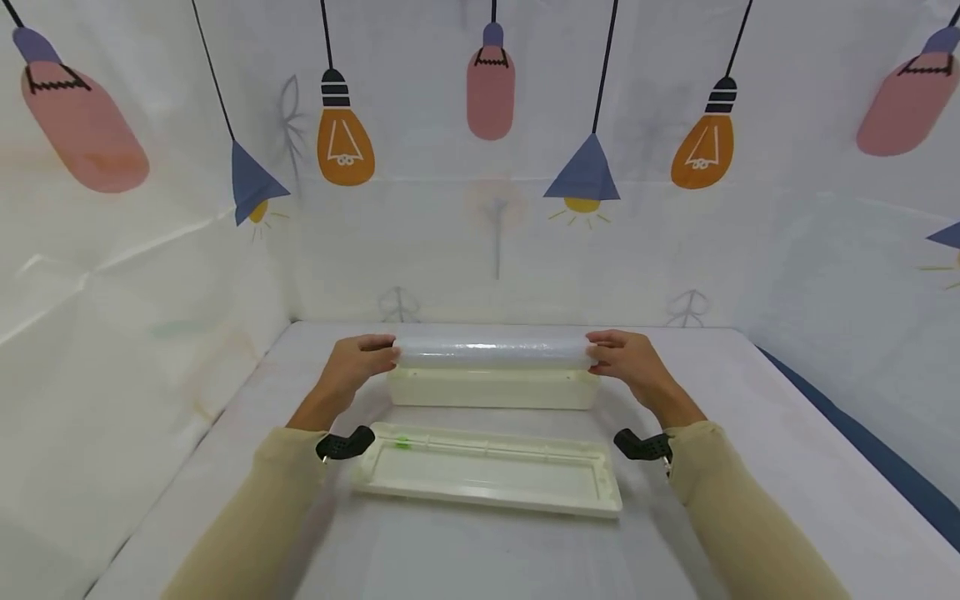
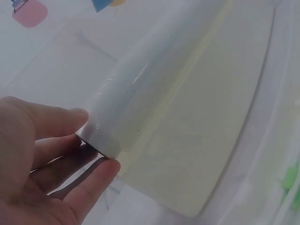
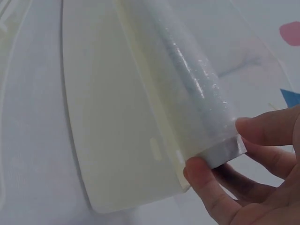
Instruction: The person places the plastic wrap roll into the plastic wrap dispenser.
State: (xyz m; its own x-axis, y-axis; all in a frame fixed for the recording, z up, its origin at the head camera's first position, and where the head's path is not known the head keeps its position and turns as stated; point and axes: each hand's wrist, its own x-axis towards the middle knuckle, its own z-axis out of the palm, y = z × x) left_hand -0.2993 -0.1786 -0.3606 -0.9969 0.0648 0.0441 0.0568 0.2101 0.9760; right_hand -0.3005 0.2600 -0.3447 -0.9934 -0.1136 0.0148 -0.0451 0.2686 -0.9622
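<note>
A roll of plastic wrap (image 1: 491, 347) lies level between my two hands, at the top of a cream-coloured long box (image 1: 492, 392). My left hand (image 1: 356, 365) grips the roll's left end with thumb and fingers. At the other end, my right hand (image 1: 632, 365) pinches the roll around its pale core (image 3: 225, 152), which sticks out in the right wrist view. The box's front wall hides part of the roll's underside, so how deep it sits cannot be told. Nearer me rests a cream lid (image 1: 487, 479) with a small green slider (image 1: 402, 442) on its rail.
The white tabletop (image 1: 480, 554) carries the box and lid. White fabric walls (image 1: 435, 250) printed with lamps and bulbs stand behind and to the sides. A dark blue strip (image 1: 862, 433) shows past the table's right edge. Each wrist wears a black strap device (image 1: 345, 443).
</note>
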